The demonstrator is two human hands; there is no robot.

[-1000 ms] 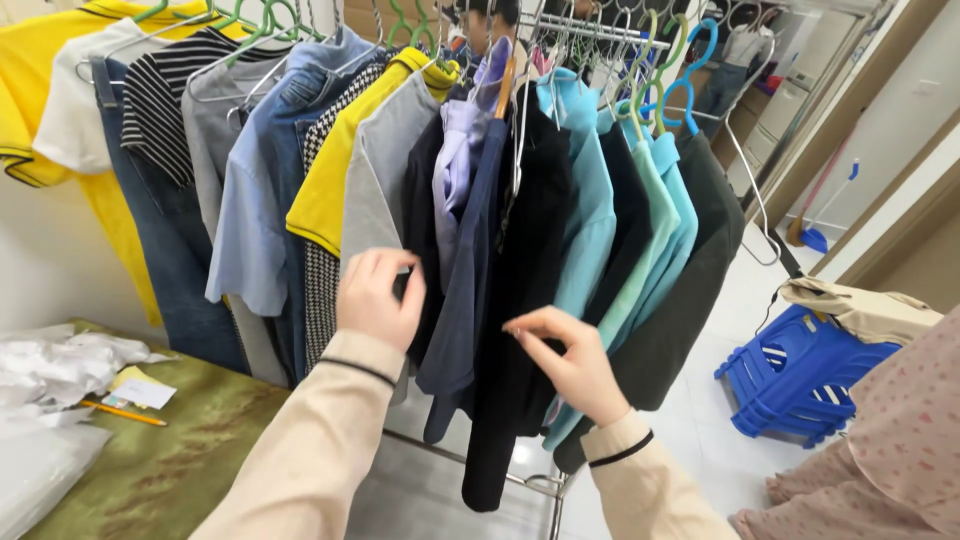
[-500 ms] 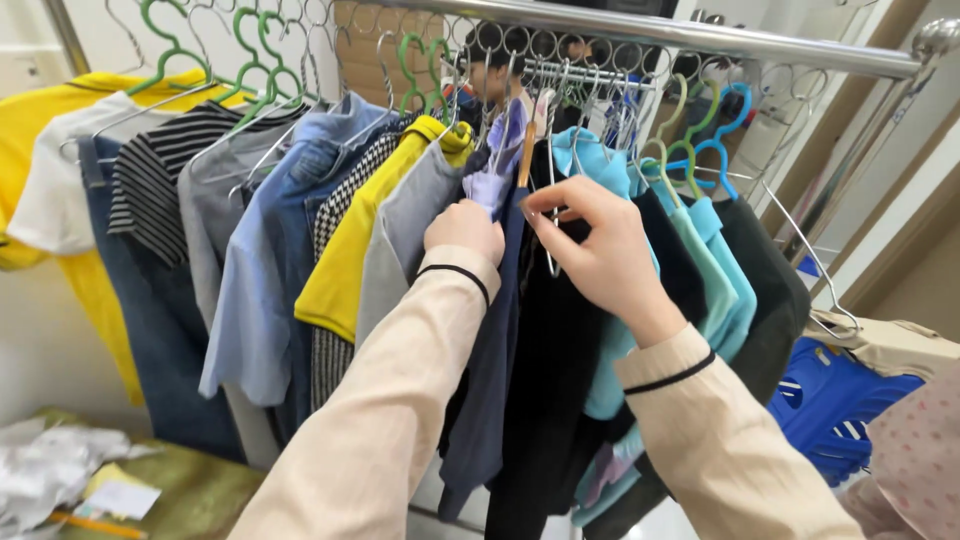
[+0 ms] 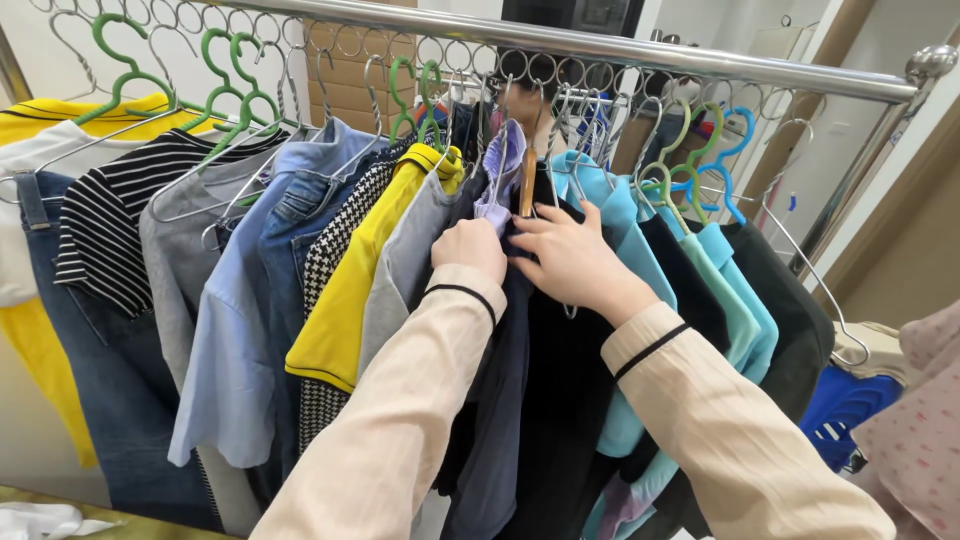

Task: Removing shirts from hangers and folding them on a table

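"Steel was what carried everything: a clothes rail (image 3: 600,45) ran from the top left across to the knob at its right end, and the garments hung off it on hooks. From my seat I went through them left to right."

"What hung at the left end?"

"First a yellow shirt (image 3: 40,330), then a striped top (image 3: 110,230), a grey tee (image 3: 180,250), a pale blue denim shirt (image 3: 240,350), a houndstooth piece (image 3: 335,245) and a yellow top (image 3: 350,300), most on green hangers (image 3: 235,90)."

"And the hands?"

"My left hand (image 3: 470,250) was closed into a loose fist, gripping the shoulder fabric of a grey garment (image 3: 400,270) and a lilac shirt (image 3: 500,165) just above it. My right hand (image 3: 570,260) lay immediately right of it, nearly touching, fingers (image 3: 535,222) pressed together and flat against a black garment (image 3: 560,400). Whether it pinched anything, I couldn't tell."

"Where was that black one?"

"About mid-rail, hanging straight down, its long axis vertical. Its wooden hanger (image 3: 527,180) stood right above my right fingertips, between the two hands, so the right hand was the nearer. It looked dark, plain and long, dropping below the frame."

"And right of it?"

"Light blue shirts (image 3: 620,230), turquoise ones (image 3: 740,310), then a dark green garment (image 3: 790,320) near the rail's right end."
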